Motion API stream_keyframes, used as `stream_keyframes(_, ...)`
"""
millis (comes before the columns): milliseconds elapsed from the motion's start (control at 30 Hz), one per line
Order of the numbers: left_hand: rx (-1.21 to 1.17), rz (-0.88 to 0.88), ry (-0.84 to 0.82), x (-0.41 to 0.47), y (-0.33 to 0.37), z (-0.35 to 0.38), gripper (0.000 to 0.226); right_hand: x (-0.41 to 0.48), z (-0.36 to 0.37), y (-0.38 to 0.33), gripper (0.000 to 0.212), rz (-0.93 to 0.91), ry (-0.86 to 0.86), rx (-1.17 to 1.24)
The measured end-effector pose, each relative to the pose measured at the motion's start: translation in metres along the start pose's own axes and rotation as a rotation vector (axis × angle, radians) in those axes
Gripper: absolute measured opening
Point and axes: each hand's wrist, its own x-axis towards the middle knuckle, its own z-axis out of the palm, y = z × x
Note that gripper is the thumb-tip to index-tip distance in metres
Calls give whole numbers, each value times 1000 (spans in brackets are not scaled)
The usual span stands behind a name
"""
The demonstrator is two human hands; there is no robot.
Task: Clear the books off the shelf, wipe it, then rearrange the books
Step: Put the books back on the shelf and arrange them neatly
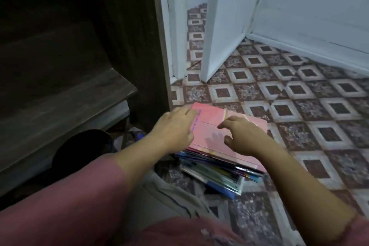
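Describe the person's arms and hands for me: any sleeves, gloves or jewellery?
The left hand and right hand are bare: no gloves, and no rings, watch or bracelet show. The person wears a dusty-pink top. The left sleeve ends partway up the forearm. The right sleeve shows only at the picture's lower right corner.

Dim bluish light is falling on the tiled floor (299, 106) while the shelf (60, 78) is sinking into shadow. The left hand (173, 128) and right hand (241, 138) are smearing, perhaps from motion.
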Motion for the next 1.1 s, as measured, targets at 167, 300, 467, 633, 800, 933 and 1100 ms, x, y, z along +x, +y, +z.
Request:
stream_keyframes(167,-5,-5,-221,19,5,66,57,8,59,28,64,55,-106,-24)
stream_keyframes(300,40,-15,-283,26,4,99,47,17,95,38,102,99,-95,-102)
stream_keyframes(467,78,26,-335,26,-9,131,59,26,124,44,122,131,-92,-173)
stream_keyframes(633,33,-5,-327,37,-18,138,77,29,123,52,116,94,-32,-194)
stream_keyframes(800,-294,-382,-364,33,-28,140,97,31,122,57,111,110,-33,-141)
stream_keyframes(933,-313,-374,-359,35,-28,136,89,32,122,54,106,129,-20,-133)
stream_keyframes(1100,-334,-436,-345,37,-26,134,89,33,122,50,101,136,-25,-139)
